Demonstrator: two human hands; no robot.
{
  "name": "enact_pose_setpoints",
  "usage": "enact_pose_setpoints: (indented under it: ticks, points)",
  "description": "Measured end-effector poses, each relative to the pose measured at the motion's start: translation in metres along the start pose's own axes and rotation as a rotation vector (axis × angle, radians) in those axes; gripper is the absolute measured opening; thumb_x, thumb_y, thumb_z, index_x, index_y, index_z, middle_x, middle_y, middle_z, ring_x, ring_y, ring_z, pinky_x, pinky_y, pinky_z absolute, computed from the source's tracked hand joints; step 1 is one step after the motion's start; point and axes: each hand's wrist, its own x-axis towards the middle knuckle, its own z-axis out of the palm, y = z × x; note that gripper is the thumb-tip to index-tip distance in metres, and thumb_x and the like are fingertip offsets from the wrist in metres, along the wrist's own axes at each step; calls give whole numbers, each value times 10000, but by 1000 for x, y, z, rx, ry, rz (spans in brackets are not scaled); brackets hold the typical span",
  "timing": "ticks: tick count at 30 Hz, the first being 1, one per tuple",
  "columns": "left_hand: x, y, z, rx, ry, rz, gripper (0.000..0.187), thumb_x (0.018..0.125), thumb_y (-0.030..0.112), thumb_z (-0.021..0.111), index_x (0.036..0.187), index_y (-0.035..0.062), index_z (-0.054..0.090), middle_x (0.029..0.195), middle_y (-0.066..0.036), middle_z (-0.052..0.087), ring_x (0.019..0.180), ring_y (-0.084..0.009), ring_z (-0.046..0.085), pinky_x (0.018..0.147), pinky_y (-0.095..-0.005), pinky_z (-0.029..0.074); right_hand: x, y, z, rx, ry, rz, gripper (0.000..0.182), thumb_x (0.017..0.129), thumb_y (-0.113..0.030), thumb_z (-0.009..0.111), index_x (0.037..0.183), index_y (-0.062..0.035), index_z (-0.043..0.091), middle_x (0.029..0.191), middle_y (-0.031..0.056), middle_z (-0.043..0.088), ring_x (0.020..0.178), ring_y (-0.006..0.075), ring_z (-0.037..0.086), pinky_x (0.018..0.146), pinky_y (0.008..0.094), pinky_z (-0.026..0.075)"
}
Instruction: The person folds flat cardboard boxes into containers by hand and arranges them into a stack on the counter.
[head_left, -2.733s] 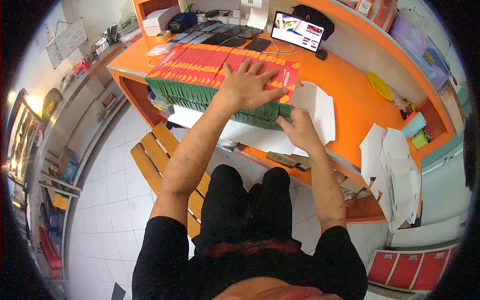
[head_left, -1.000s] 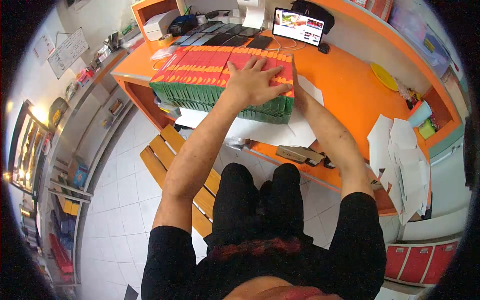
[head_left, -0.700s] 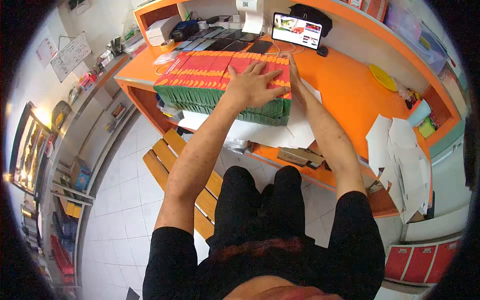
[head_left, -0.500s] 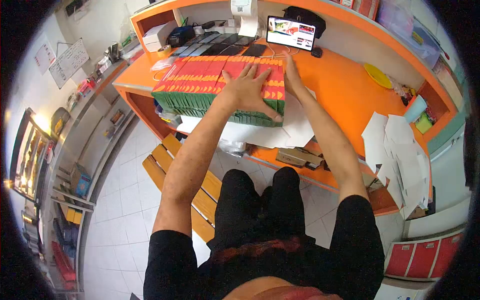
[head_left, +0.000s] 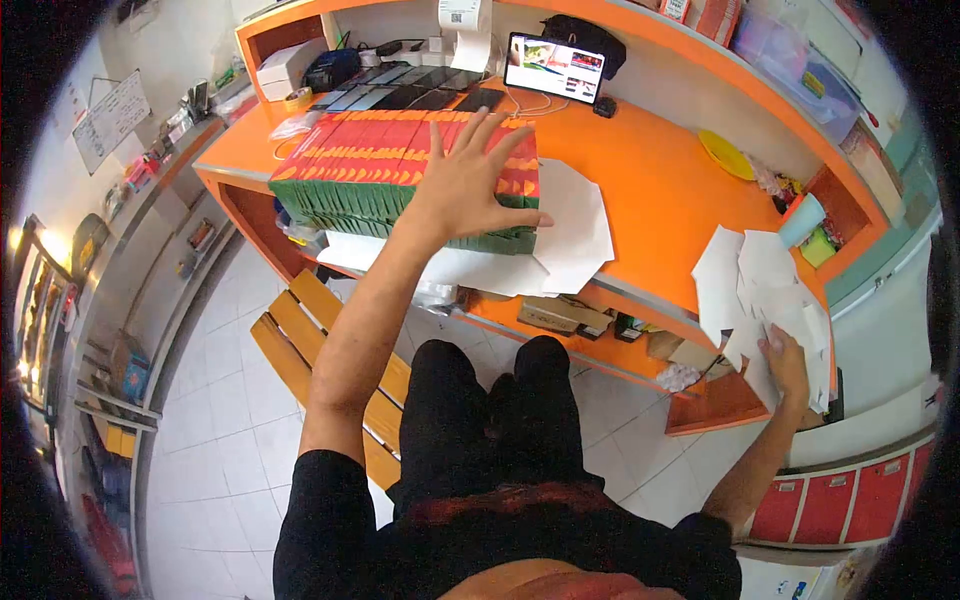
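A long row of red, orange and green packets (head_left: pixel 350 150) stands packed side by side on the orange desk. My left hand (head_left: pixel 465 190) is open over its right end, fingers spread across the top and thumb pointing past the right side. Under and beside the row lie white flat cardboard pieces (head_left: pixel 575 215). Far to the right, my right hand (head_left: pixel 787 362) is closed at the front edge of a pile of flat white cardboard blanks (head_left: pixel 765 285), thumb and fingers on the lower part.
At the back of the orange desk (head_left: pixel 640 170) stand a lit tablet (head_left: pixel 555 68) and several dark phones (head_left: pixel 400 85). A yellow plate (head_left: pixel 725 153) lies toward the right. Below the desk are a slatted wooden bench (head_left: pixel 310 320) and a shelf holding cardboard boxes (head_left: pixel 550 315).
My right hand has left the right end of the packet row and moved right to the white cardboard pile. My left hand stays on the row. The view has shifted slightly.
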Motion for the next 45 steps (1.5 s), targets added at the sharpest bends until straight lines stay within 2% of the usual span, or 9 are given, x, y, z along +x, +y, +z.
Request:
enact_pose_setpoints:
  ticks: [9, 17, 24, 27, 31, 34, 40, 42, 45]
  points:
    - [-28, 50, -22, -251, 233, 243, 585, 793, 395, 792, 1270, 109, 610, 1372, -165, 520, 1343, -366, 455, 1120, -543, 357, 8, 10, -2, -109, 341, -69, 303, 977, -245, 593, 1087, 20, 687, 1035, 268, 680, 894, 469, 612, 840, 518, 459]
    - [-73, 112, -20, -874, -228, 292, 548, 830, 300, 780, 1268, 25, 596, 1303, -184, 592, 1212, -355, 579, 1044, -419, 461, -38, -106, -25, -37, 1050, -263, 250, 1004, -188, 564, 1026, 28, 689, 950, 225, 706, 814, 389, 667, 717, 456, 512]
    - [-97, 155, 52, -1936, -223, -173, 767, 847, 240, 784, 1482, 11, 421, 1434, -203, 528, 1334, -310, 502, 1124, -424, 379, -118, -238, 15, 514, 409, -298, 229, 976, -187, 610, 982, 28, 690, 819, 131, 681, 743, 295, 659, 722, 366, 517]
    - [-125, 122, 45, -1620, -374, -380, 561, 860, 193, 773, 1327, -13, 541, 1180, -124, 662, 1079, -229, 628, 948, -386, 510, -140, -284, 43, 907, -147, -632, 277, 981, -209, 608, 1145, 4, 671, 1036, 172, 702, 894, 304, 692, 887, 411, 506]
    - [-208, 77, 57, -1567, 87, -646, 256, 919, 178, 713, 1086, -4, 645, 969, -31, 659, 859, -130, 593, 753, -305, 496, -138, -299, 48, 1128, -493, -854, 514, 940, -129, 658, 1376, 79, 485, 1324, 231, 595, 1190, 275, 593, 1086, 412, 417]
    - [-268, 42, 31, -1470, 227, -763, 256, 937, 174, 699, 1120, 9, 631, 1012, -22, 647, 945, -148, 585, 824, -329, 483, -128, -300, 57, 978, 540, -863, 558, 869, -96, 739, 1349, 66, 505, 1304, 237, 602, 1131, 283, 631, 1050, 417, 450]
    - [-347, 9, 18, -1295, 427, -900, 552, 985, 299, 622, 1433, 45, 424, 1375, -93, 520, 1281, -223, 482, 1074, -411, 388, -124, -343, 80, 918, -400, -1177, 226, 876, -90, 711, 1083, 1, 709, 1007, 143, 732, 796, 281, 719, 700, 371, 567]
    - [-360, 12, 35, -1154, 666, -933, 642, 1009, 397, 560, 1503, 58, 329, 1481, -104, 429, 1361, -248, 422, 1119, -436, 350, -147, -367, 108, 893, -125, -1243, 244, 862, -82, 687, 1098, -26, 709, 996, 111, 715, 791, 260, 718, 642, 341, 568]
    - [-409, 34, 77, -1116, 950, -875, 711, 1026, 494, 454, 1548, 60, 245, 1562, -101, 341, 1402, -265, 387, 1147, -446, 329, -179, -393, 152, 759, -80, -1384, 391, 775, -78, 746, 1164, -62, 707, 1131, 92, 688, 1076, 270, 663, 923, 442, 525]
